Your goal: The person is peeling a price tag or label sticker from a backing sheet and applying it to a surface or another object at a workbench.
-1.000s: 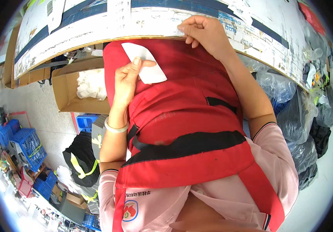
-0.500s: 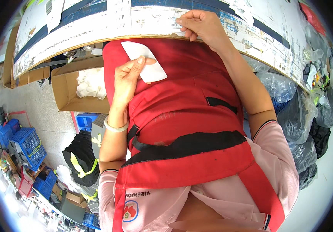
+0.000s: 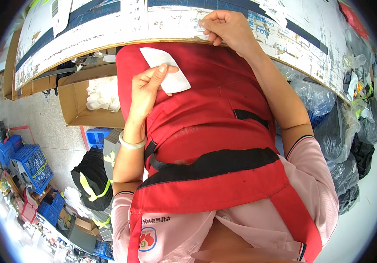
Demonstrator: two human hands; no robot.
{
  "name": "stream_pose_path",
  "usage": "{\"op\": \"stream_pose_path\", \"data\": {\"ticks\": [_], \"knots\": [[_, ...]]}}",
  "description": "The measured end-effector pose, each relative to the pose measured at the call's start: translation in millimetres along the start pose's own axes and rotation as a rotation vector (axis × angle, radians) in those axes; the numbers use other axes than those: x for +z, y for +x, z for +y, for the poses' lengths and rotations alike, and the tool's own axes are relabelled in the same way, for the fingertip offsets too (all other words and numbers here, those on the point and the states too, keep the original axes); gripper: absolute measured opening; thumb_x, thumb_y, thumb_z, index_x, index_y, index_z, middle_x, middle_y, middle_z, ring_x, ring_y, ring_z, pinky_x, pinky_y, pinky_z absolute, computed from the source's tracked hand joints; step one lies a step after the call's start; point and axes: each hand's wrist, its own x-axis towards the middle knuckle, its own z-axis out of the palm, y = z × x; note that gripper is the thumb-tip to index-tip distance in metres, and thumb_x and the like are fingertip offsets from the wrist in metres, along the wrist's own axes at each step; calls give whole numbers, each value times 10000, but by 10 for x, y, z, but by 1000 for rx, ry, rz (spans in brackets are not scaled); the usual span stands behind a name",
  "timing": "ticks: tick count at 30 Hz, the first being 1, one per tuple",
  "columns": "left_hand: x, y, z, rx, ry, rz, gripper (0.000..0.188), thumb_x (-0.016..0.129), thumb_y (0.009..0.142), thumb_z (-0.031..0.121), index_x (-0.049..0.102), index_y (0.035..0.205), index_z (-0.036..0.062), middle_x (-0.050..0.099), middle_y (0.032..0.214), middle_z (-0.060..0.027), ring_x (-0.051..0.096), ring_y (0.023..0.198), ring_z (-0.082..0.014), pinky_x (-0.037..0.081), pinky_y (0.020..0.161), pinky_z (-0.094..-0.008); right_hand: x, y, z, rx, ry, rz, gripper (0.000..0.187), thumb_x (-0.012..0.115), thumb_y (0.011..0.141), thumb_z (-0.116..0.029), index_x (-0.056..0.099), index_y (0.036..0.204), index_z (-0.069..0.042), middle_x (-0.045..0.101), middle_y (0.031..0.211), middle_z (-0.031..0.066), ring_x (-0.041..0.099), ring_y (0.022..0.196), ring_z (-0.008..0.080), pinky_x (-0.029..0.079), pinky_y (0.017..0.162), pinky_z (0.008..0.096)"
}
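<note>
My left hand (image 3: 146, 90) is closed on a small white sheet of paper (image 3: 176, 80), thumb on top, above the red apron (image 3: 214, 96) over my lap. The sheet has a curved top edge. My right hand (image 3: 232, 31) is at the near edge of a worn white work board (image 3: 96, 40), its fingers bent into a pinch. Beside the fingertips, a small pale label (image 3: 198, 29) with faint print shows on the board. Whatever lies between those fingers is hidden or too small to name.
Left of my lap stands an open cardboard box (image 3: 72, 103) holding crumpled white paper (image 3: 103, 97). Past it are a dark fabric stack (image 3: 93, 175) tied with yellow strips and a blue crate (image 3: 34, 164). Filled plastic bags (image 3: 335, 136) crowd the right side.
My left hand and the white sheet have shifted very slightly to the right. My right hand stays almost in place at the board's edge.
</note>
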Motion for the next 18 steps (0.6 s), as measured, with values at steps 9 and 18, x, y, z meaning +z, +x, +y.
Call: {"op": "stream_pose_path", "data": {"ticks": [9, 18], "knots": [[1, 2, -4, -7, 9, 0, 331, 536, 952, 274, 689, 942, -19, 628, 686, -49, 539, 567, -101, 438, 532, -224, 11, -6, -30, -30, -36, 13, 223, 655, 865, -220, 663, 915, -3, 614, 690, 19, 552, 538, 59, 457, 475, 178], [1, 11, -31, -7, 11, -12, 329, 535, 952, 274, 691, 946, -15, 623, 672, -43, 536, 558, -97, 436, 529, -224, 58, -34, -98, 16, -125, 2, 201, 638, 872, -202, 653, 904, -4, 593, 675, 5, 549, 558, 49, 462, 493, 180]]}}
